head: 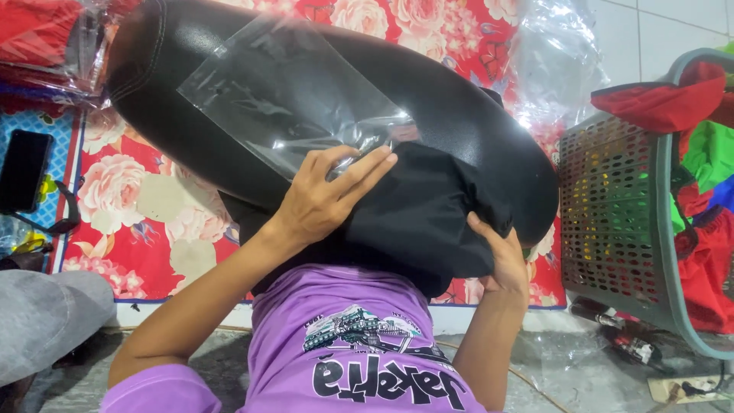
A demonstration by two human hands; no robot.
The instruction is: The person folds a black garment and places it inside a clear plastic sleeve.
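Observation:
A folded black garment [417, 218] lies on my lap against a big black padded cushion [459, 115]. My left hand [329, 195] presses flat on top of the garment, its fingers lying on the open edge of a clear plastic bag [283, 95] spread over the cushion. At the garment's right side, my right hand [501, 256] grips the cloth from below. I wear a purple printed shirt [344, 344].
A grey-green plastic basket [619, 222] with red, green and blue clothes stands at the right. A red flowered mat [145, 214] covers the floor. A black phone [23, 168] lies at the left, with bagged red garments [46, 38] above it. More clear bags [554, 61] sit behind.

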